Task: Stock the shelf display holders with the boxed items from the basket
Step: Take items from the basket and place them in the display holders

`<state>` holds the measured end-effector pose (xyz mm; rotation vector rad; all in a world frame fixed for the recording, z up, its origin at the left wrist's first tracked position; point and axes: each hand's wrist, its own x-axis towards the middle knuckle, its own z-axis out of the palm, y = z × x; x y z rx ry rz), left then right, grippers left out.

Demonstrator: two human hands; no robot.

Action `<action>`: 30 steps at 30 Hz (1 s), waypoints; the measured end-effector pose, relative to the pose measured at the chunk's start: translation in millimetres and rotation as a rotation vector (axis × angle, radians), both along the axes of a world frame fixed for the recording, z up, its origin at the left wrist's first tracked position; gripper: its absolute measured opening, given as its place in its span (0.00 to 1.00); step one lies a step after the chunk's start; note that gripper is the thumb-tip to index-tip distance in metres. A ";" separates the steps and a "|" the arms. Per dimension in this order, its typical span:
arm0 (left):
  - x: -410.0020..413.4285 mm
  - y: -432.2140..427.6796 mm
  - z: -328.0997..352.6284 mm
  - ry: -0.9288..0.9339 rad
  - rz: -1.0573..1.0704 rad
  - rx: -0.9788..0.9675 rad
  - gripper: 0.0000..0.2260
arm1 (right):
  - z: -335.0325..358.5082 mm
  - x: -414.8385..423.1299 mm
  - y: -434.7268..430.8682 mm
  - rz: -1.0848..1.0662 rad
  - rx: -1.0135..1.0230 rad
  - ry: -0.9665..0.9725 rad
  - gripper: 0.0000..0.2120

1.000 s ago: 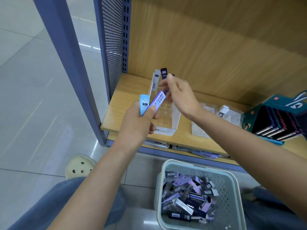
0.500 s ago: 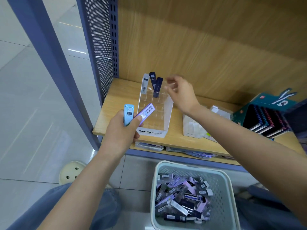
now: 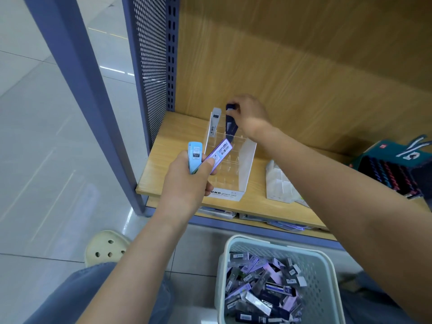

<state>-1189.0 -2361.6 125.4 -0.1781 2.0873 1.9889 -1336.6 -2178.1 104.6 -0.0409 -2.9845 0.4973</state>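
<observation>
Boxed items (image 3: 264, 288) fill the basket (image 3: 327, 265) on the floor, near and right. One dark blue box (image 3: 230, 120) stands in the far row of the clear display holder (image 3: 245, 164) on the wooden shelf (image 3: 168, 160). The right hand (image 3: 249, 113) pinches its top in a narrow grip. A white box (image 3: 214, 122) stands just left of it in the same row. Nearer, the left hand (image 3: 187, 181) has its grip closed round a light blue box (image 3: 194, 155) and a purple box (image 3: 221, 150). A second clear holder (image 3: 280, 183) sits to the right.
</observation>
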 end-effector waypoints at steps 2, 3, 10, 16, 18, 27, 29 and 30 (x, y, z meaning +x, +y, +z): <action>0.0 0.3 -1.4 -0.005 -0.001 0.000 0.04 | -0.4 3.0 4.8 -0.019 -0.118 0.017 0.10; 0.0 0.5 -2.1 -0.005 -0.002 0.001 0.05 | -1.0 5.5 8.1 -0.024 -0.160 0.023 0.09; -0.7 2.1 -3.4 -0.011 0.000 0.006 0.05 | -5.3 17.2 21.8 0.031 -0.105 -0.034 0.13; -0.5 3.1 -4.7 -0.008 -0.012 -0.007 0.05 | -8.7 20.2 23.8 0.097 -0.017 -0.052 0.15; -0.4 3.9 -5.3 -0.009 -0.015 -0.012 0.04 | -5.4 19.0 22.7 0.066 0.038 -0.033 0.15; 1.5 13.6 -1.5 0.031 -0.043 -0.043 0.05 | 12.9 66.1 8.7 0.025 -0.062 0.122 0.15; 3.1 18.3 -1.1 0.054 -0.072 -0.052 0.05 | 22.3 96.1 3.6 0.060 -0.225 0.005 0.18; 4.0 21.0 -0.7 0.072 -0.090 -0.063 0.05 | 27.5 112.3 2.3 0.072 -0.315 -0.095 0.20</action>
